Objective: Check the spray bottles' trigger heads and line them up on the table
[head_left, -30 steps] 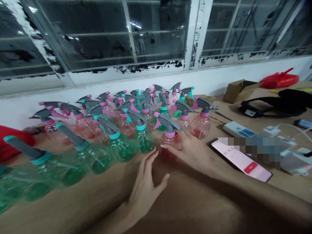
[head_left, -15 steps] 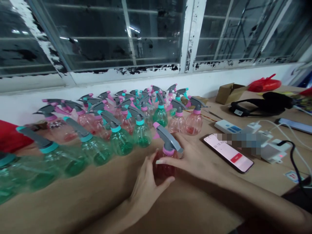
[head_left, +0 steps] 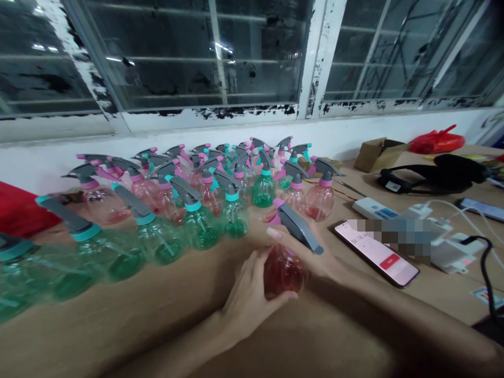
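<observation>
A pink spray bottle [head_left: 284,269] with a grey and pink trigger head [head_left: 298,227] stands tilted between my hands. My left hand [head_left: 252,286] cups its round body, fingers on the far left side and thumb along the front. My right hand [head_left: 311,252] closes around the neck just under the spray head, with thumb and fingers at the collar; the head hides part of these fingers. Beside them on the left stands a row of green spray bottles [head_left: 200,228] with turquoise collars. Behind are several pink spray bottles [head_left: 319,199] with grey heads.
To the right lie a phone [head_left: 378,254] with a lit screen and a white power strip [head_left: 374,209] with plugs and cables. Farther back are black headphones [head_left: 433,176], an open cardboard box [head_left: 380,154] and a red plastic bag [head_left: 437,140]. A window wall [head_left: 197,128] bounds the table.
The pink bottle's head tilts farther to the right, and more of its body shows. My left hand now wraps its body more closely, and my right hand is at its neck. The view has shifted slightly.
</observation>
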Action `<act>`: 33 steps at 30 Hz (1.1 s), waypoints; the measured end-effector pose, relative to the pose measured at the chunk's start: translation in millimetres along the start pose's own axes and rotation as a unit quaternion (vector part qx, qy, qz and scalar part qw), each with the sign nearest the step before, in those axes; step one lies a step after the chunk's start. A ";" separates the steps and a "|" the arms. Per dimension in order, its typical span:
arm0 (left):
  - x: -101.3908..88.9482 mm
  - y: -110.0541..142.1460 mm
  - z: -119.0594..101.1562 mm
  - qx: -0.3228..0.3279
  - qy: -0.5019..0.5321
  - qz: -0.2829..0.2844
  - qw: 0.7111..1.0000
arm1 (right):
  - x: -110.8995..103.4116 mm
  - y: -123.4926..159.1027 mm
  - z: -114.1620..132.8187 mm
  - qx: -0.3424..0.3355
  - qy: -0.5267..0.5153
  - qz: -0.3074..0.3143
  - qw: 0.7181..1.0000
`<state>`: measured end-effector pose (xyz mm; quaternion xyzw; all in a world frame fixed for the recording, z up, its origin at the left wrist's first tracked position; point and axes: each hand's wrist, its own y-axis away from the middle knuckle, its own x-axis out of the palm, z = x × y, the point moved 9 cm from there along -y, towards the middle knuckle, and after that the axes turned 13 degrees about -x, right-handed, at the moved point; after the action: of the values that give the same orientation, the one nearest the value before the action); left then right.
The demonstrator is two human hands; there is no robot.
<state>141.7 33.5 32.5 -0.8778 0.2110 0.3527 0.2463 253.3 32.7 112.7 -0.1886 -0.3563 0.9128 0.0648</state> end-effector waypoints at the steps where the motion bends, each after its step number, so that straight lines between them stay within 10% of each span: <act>1: 0.9 -2.4 1.1 0.000 0.002 0.002 1.000 | -0.9 -1.2 -2.3 0.001 0.007 0.001 1.000; 33: 0.9 0.3 33.6 0.053 -0.218 0.114 0.968 | 9.6 -30.9 -30.0 -0.027 0.059 0.091 0.994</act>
<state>124.9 52.6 10.6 -0.7357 0.2694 0.5491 0.2908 255.7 76.7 110.4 -0.2758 -0.3582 0.8920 -0.0028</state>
